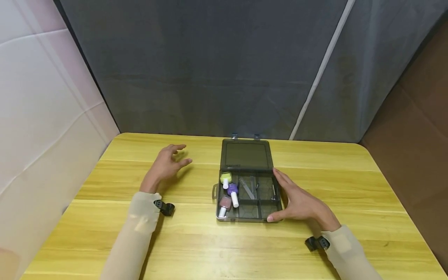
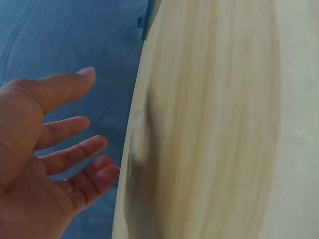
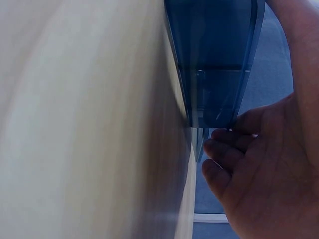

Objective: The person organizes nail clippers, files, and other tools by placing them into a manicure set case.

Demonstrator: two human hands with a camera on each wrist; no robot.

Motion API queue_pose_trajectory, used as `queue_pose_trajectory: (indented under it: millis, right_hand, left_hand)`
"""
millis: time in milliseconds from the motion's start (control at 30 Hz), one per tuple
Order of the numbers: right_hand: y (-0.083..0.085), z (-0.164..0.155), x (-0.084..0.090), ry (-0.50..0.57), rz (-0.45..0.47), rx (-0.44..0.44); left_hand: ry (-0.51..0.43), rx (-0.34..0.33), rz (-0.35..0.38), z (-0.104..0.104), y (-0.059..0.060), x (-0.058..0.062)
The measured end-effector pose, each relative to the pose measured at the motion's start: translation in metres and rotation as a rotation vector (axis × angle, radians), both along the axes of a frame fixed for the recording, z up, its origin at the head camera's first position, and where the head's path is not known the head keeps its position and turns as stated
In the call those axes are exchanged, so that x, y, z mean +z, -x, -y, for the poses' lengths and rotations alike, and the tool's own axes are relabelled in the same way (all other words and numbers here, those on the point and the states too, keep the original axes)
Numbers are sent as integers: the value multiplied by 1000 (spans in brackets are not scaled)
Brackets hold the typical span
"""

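Note:
A dark see-through compartment box (image 1: 245,217) lies open on the yellow wooden table (image 1: 332,175), its lid (image 1: 246,154) folded back flat. Its left compartments hold three nail polish bottles: yellow-green (image 1: 225,179), purple (image 1: 232,190) and pink (image 1: 224,203). Thin metal tools (image 1: 247,187) lie in the middle and right compartments. My right hand (image 1: 295,199) rests against the box's right side, fingers straight along the wall, thumb at the front right corner. In the right wrist view the fingers (image 3: 234,149) touch the box edge (image 3: 214,59). My left hand (image 1: 169,159) hovers spread above the table, left of the box, holding nothing (image 2: 55,149).
A grey curtain (image 1: 217,70) hangs behind the table's far edge, a white panel (image 1: 42,97) stands at the left, and a brown wall (image 1: 416,116) at the right. Black camera clips sit on both wrists (image 1: 164,207). Bare table surface surrounds the box.

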State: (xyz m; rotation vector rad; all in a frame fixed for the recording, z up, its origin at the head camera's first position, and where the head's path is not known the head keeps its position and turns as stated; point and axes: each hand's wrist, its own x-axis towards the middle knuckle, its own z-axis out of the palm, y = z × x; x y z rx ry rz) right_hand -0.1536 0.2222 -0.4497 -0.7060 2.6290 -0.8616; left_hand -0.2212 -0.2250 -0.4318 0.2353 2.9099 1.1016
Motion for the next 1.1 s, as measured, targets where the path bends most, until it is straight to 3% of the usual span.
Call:
queue_pose_trajectory:
  millis: [533, 1100]
  right_hand:
    - [1, -1, 0, 8, 3, 9]
    - [0, -2, -1, 3, -6, 0]
  left_hand:
    - [-50, 117, 54, 11, 3, -14]
    - [-35, 135, 64, 9, 2, -14]
